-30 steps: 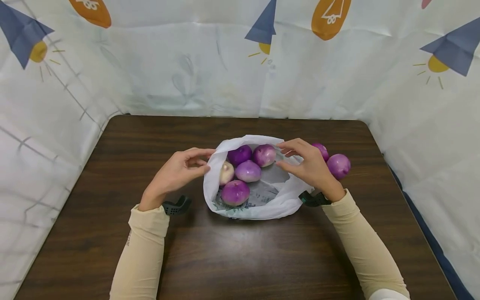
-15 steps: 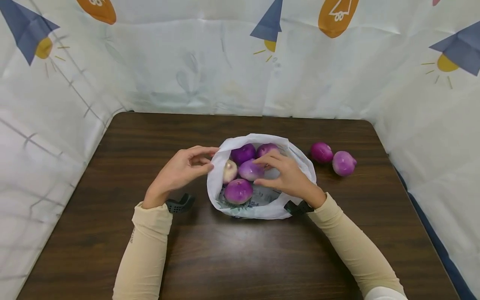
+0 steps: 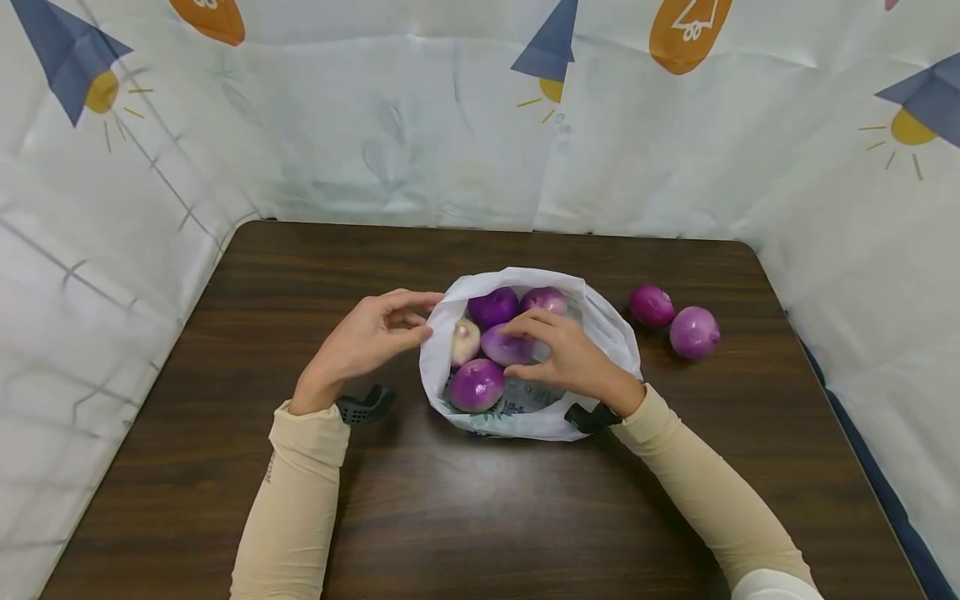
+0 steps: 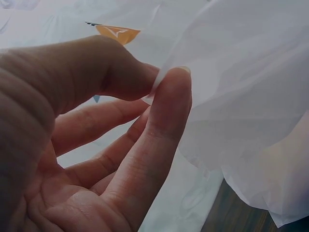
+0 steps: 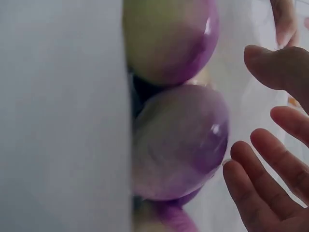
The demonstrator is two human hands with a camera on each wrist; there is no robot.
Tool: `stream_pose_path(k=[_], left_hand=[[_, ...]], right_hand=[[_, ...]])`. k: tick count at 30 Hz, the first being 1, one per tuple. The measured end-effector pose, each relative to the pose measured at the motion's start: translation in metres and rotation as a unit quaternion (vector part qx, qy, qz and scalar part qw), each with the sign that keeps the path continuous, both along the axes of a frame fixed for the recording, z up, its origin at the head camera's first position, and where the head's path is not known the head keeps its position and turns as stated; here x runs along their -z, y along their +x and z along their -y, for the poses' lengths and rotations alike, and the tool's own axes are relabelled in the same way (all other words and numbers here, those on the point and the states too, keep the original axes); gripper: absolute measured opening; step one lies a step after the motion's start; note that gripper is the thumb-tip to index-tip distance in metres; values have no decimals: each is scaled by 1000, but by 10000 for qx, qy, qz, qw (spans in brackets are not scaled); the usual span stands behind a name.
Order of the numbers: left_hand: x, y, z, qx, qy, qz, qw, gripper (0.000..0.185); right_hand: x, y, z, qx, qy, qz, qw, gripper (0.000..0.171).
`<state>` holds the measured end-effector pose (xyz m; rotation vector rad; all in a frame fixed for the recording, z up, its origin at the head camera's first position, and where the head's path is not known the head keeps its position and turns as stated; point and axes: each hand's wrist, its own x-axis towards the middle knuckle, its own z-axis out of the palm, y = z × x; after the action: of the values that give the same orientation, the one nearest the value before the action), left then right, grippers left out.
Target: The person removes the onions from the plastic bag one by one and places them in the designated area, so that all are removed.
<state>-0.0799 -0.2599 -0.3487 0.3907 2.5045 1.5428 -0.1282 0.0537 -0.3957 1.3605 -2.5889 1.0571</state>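
A white plastic bag (image 3: 525, 427) stands with its mouth open on the table. Inside lie several purple onions (image 3: 477, 386) and one pale onion (image 3: 465, 342). My left hand (image 3: 365, 340) pinches the bag's left rim; the left wrist view shows the thin white film (image 4: 212, 82) between thumb and a finger. Over the bag's mouth hovers my right hand (image 3: 567, 358), its fingers apart and partly covering the middle purple onion (image 3: 504, 345). In the right wrist view, nothing lies between that hand's thumb and fingertips, and a purple onion (image 5: 181, 142) sits just beside them.
Two more purple onions (image 3: 694, 332) lie side by side on the dark wooden table (image 3: 450, 517), right of the bag. A white printed curtain (image 3: 337, 125) hangs behind and at both sides of the table.
My right hand has moved left from the bag's right rim to over the onions inside. The left hand keeps its pinch on the rim. The whole head view has shifted slightly.
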Motion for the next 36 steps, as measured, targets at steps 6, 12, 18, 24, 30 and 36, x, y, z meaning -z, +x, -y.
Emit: stream_pose_path(k=[6, 12, 18, 24, 30, 36], left_hand=[[-1, -1, -5, 5, -21, 29, 10000, 45], [2, -1, -7, 26, 26, 19, 10000, 46], [2, 0, -9, -33, -75, 97, 9999, 45], [2, -1, -9, -41, -113, 32, 9999, 46], [3, -1, -7, -2, -50, -47, 10000, 46], [2, 0, -3, -61, -108, -36, 9999, 46]], right_hand=[[5, -5, -5, 362, 279, 183, 9988, 56], [12, -8, -7, 560, 452, 286, 9970, 58], [15, -10, -8, 537, 643, 293, 9961, 56], [13, -11, -11, 340, 501, 153, 9981, 54], [9, -11, -18, 276, 262, 4, 9993, 54], [3, -12, -27, 245, -38, -82, 9997, 55]])
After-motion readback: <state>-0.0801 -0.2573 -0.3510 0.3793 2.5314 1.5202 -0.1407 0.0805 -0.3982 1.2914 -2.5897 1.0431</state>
